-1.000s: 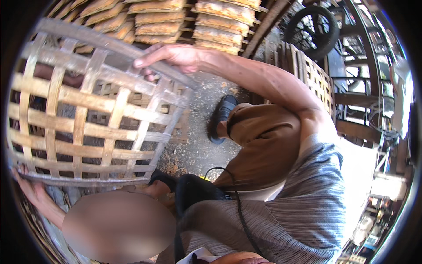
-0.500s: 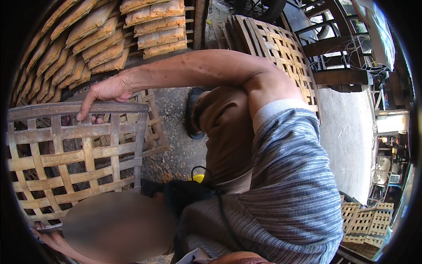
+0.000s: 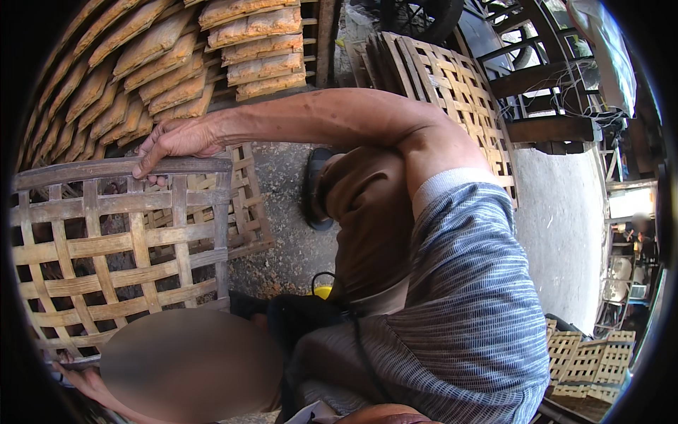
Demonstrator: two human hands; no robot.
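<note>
A square lattice tray (image 3: 145, 274) woven from flat bamboo strips, with a thicker wooden rim, stands tilted at the left. My right hand (image 3: 176, 141) reaches across from the right and is closed over the tray's upper rim, thumb on the near side and fingertips showing through the gaps below. At the lower left, my left hand (image 3: 83, 378) holds the tray's lower rim; its fingers are partly hidden by the strips. A blurred patch covers much of the left forearm. Behind the tray's right end, another woven tray (image 3: 247, 201) leans close to the floor.
Racks of stacked orange-brown slabs (image 3: 265, 53) fill the upper left, just beyond my right hand. More woven trays (image 3: 459, 92) lean together at the top centre. My sandalled foot (image 3: 319, 191) rests on a crumb-strewn concrete floor (image 3: 282, 240). A dark wooden frame (image 3: 551, 131) stands at the upper right.
My right hand has shifted slightly, its fingers more curled over the upper rim than before. The tray has moved a little, and the whole view has shifted slightly.
</note>
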